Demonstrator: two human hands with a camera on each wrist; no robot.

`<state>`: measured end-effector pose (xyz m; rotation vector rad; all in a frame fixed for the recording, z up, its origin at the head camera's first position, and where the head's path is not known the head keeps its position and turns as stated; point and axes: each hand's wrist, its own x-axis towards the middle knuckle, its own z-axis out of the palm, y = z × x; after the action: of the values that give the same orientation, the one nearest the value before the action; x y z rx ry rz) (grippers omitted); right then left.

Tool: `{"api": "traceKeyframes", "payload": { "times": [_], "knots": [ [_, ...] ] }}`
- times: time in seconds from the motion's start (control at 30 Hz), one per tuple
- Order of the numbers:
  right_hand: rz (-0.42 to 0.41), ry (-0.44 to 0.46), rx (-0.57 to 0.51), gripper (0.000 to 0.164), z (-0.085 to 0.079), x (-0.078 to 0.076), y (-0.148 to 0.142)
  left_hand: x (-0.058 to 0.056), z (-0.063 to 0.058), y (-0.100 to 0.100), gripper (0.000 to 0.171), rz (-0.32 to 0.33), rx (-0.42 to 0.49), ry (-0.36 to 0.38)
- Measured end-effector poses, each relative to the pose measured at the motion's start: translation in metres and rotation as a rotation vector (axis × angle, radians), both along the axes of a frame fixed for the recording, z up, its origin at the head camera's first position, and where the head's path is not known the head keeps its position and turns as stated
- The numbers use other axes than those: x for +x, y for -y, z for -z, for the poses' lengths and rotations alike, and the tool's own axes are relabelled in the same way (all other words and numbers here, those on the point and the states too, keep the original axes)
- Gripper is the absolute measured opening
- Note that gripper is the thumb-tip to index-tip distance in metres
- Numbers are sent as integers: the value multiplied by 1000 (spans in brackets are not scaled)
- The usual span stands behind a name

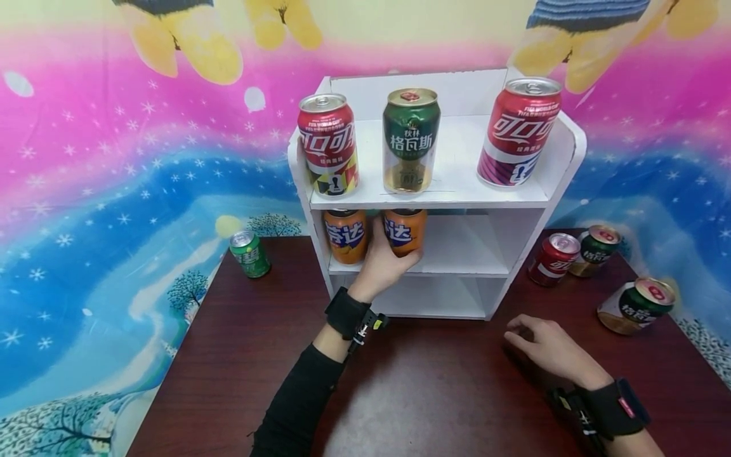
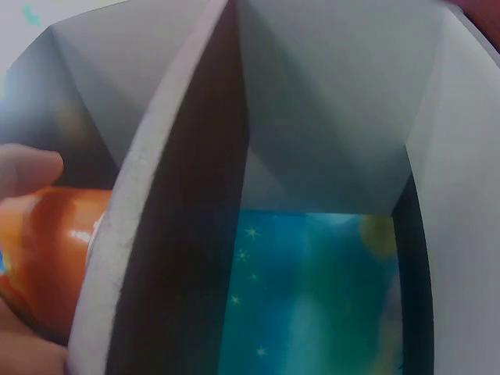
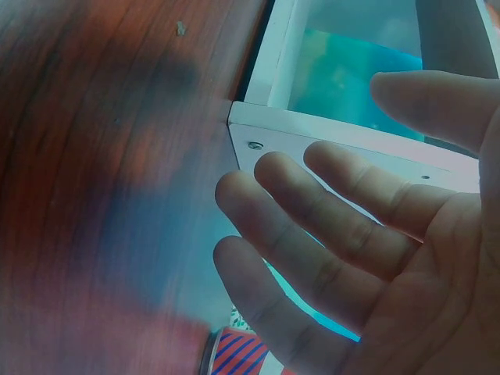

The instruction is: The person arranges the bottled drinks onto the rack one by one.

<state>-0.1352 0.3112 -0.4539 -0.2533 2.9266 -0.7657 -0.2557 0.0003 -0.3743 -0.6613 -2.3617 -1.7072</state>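
My left hand (image 1: 381, 265) reaches into the middle level of a white shelf (image 1: 465, 241) and grips an orange soda can (image 1: 407, 232), thumb on one side and fingers on the other. Its orange side (image 2: 58, 250) also shows in the left wrist view, between thumb and fingers. A second orange soda can (image 1: 345, 240) stands just left of that hand, on the same level. Over the table right of the shelf, my right hand (image 1: 551, 348) holds nothing. Its fingers are relaxed and spread, as the right wrist view shows.
On the top level stand a red cola can (image 1: 328, 146) at left, a green-and-gold can (image 1: 411, 143) in the middle and another red cola can (image 1: 520, 134) at right. A green can (image 1: 249, 255) is left on the table; a red can (image 1: 553, 260) and two green-and-gold cans (image 1: 636, 308) stand right.
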Motion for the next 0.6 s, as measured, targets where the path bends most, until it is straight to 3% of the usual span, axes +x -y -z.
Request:
{"api": "traceKeyframes", "payload": {
  "times": [0.2, 0.6],
  "knots": [
    [2, 13, -4, 30, 0, 0, 1, 0, -3, 4, 92, 49, -11, 55],
    [8, 32, -14, 30, 1, 0, 1, 1, -2, 3, 90, 33, -9, 61]
  ]
}}
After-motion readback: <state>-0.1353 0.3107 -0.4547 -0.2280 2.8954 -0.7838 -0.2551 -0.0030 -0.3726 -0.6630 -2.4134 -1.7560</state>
